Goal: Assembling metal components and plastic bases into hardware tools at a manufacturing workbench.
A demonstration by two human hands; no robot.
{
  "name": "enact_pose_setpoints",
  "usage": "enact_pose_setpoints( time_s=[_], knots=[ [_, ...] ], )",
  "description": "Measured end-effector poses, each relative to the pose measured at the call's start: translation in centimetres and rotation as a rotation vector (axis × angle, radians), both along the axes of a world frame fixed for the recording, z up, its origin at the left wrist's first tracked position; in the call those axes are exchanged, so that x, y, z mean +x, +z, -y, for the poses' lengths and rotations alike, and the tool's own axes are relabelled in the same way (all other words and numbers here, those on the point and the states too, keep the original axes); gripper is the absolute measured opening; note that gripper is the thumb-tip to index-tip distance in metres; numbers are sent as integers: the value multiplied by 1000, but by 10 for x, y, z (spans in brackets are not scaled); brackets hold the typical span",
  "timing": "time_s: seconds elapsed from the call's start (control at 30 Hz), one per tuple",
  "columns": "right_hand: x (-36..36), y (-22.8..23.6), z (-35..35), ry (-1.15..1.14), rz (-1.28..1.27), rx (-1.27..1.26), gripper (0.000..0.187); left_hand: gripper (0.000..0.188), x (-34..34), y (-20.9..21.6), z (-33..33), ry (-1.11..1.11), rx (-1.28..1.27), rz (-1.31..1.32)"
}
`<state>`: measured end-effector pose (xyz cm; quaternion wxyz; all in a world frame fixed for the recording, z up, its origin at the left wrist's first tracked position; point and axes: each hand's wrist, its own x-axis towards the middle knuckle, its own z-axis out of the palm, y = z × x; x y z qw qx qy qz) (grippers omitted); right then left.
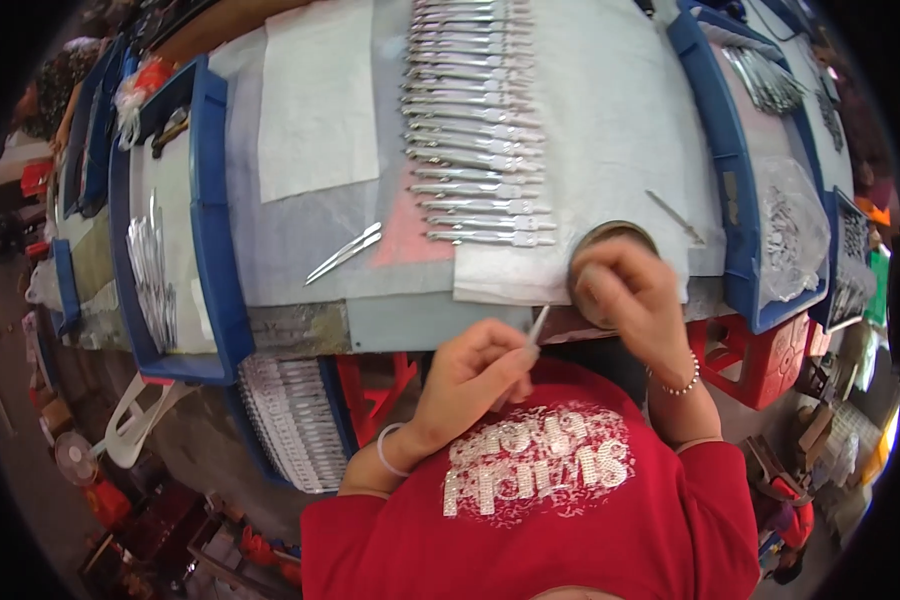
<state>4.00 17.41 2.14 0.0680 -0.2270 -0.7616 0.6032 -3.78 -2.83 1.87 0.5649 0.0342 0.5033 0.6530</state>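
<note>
My left hand (470, 375) is closed around a thin silvery metal piece (537, 327) whose tip points up toward the table edge. Just to its right, my right hand (627, 290) hovers with bent fingers over a round shallow dish (610, 234) at the table's near edge; whether it pinches anything is hidden. Beyond the hands, a long row of silvery metal clips (475, 130) lies on white cloth (610, 120), running away from me. A pair of tweezers (345, 252) rests to the left.
Blue trays (208, 220) with more metal parts flank the table on both sides, the right one (730, 170) holding a plastic bag of small pieces (792, 228). A loose metal pin (675, 217) lies by the dish. Red crates (760, 360) stand below the table.
</note>
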Motion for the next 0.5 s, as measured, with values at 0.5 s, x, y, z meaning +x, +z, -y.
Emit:
enact_pose_setpoints(
  time_s=[0.5],
  knots=[
    [13, 0, -84, 47, 255, 1121, 13, 16, 4, 29, 46, 316, 57, -91]
  ],
)
